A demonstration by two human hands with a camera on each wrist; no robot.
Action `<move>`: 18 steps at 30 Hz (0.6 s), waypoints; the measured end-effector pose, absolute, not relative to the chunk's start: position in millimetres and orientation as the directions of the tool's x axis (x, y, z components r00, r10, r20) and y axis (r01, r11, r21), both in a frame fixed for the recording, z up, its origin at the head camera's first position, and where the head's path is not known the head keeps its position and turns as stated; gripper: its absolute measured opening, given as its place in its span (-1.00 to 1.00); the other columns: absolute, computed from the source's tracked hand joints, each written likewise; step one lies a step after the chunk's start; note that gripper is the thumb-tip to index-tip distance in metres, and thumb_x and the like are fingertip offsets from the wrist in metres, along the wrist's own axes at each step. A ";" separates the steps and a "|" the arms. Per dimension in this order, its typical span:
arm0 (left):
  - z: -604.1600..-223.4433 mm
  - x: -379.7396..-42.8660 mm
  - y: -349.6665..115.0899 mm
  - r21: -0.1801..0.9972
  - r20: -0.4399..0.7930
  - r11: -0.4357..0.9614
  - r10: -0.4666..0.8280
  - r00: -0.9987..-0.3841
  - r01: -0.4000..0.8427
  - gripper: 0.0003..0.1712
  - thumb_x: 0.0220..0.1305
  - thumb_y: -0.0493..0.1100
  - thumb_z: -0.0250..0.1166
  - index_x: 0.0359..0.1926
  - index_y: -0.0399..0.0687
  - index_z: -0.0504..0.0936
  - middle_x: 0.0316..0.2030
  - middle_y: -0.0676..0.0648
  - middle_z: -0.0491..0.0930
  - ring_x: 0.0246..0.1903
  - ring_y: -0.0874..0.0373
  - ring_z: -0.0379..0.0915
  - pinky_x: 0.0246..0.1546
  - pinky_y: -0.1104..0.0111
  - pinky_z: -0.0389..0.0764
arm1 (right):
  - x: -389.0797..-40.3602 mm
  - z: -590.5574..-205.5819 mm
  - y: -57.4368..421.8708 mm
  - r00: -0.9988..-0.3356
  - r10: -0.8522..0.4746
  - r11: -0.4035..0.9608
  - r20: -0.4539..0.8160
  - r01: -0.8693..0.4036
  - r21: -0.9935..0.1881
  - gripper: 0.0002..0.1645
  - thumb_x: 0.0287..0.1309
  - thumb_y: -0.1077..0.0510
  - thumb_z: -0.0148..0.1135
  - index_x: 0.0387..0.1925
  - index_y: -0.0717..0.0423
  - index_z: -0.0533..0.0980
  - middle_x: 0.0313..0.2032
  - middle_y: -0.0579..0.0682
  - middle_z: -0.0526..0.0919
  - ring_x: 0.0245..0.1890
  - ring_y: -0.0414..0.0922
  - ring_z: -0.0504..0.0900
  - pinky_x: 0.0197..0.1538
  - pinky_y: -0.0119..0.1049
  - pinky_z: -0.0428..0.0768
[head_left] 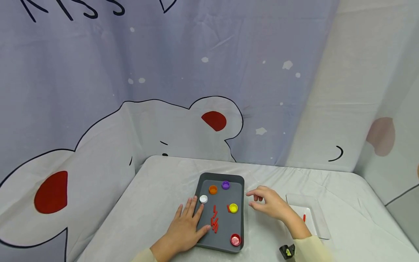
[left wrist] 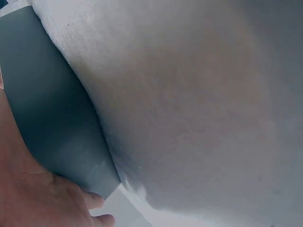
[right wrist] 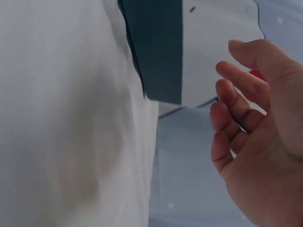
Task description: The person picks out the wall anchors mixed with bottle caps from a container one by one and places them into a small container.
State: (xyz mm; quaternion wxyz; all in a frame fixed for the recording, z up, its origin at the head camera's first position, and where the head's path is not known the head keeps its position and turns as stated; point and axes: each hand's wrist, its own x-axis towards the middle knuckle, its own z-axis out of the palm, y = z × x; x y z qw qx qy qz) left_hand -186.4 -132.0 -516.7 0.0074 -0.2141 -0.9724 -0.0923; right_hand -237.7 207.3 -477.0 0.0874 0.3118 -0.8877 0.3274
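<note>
My left hand (head_left: 186, 227) lies with fingers spread over the left rim of a dark grey tray (head_left: 226, 216). Beyond the right rim, my right hand (head_left: 270, 203) hovers with loosely bent fingers. Nothing shows between the fingers of this hand (right wrist: 258, 118) in the right wrist view. On the tray, several short red sticks (head_left: 214, 222) lie in a loose group, and another red stick (head_left: 228, 208) lies against a yellow cap (head_left: 233, 208). Around them sit a white cap (head_left: 203, 199), an orange cap (head_left: 213, 189), a purple cap (head_left: 226, 185) and a red cap (head_left: 235, 239).
A clear shallow container (head_left: 322, 218) stands right of the tray, partly behind my right forearm, with a red stick (head_left: 304, 218) in it. A small black object (head_left: 287, 251) lies near my right sleeve. White cloth (head_left: 170, 182) covers the table, and a printed curtain (head_left: 183, 65) hangs behind.
</note>
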 end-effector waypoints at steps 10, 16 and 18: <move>-515.0 -186.3 -132.0 0.184 0.048 0.890 0.415 -0.908 0.417 -0.07 0.44 0.45 -0.08 0.52 -0.11 0.28 0.57 -0.29 -0.03 0.56 -0.22 -0.12 0.45 -0.21 -0.01 | -243.8 -485.6 177.3 -0.792 -0.520 0.591 0.322 -0.605 -0.533 -0.73 0.17 0.16 0.42 -0.09 0.16 0.70 -0.38 -0.11 0.55 -0.33 -0.15 0.48 -0.26 -0.34 0.45; -515.8 -187.0 -132.4 0.174 0.045 0.894 0.413 -0.910 0.414 -0.07 0.43 0.46 -0.09 0.52 -0.10 0.29 0.57 -0.29 -0.03 0.56 -0.22 -0.12 0.46 -0.20 -0.01 | -246.8 -488.3 162.8 -0.803 -0.517 0.617 0.297 -0.590 -0.521 -0.73 0.18 0.12 0.43 -0.12 0.18 0.70 -0.36 -0.09 0.58 -0.31 -0.19 0.48 -0.21 -0.30 0.49; -515.9 -187.1 -132.5 0.178 0.043 0.893 0.412 -0.910 0.413 -0.06 0.43 0.47 -0.09 0.52 -0.09 0.29 0.57 -0.29 -0.03 0.56 -0.22 -0.12 0.45 -0.20 -0.01 | -247.7 -489.4 158.7 -0.800 -0.524 0.622 0.293 -0.594 -0.510 -0.73 0.18 0.12 0.44 -0.12 0.18 0.70 -0.35 -0.08 0.59 -0.29 -0.20 0.49 -0.19 -0.28 0.50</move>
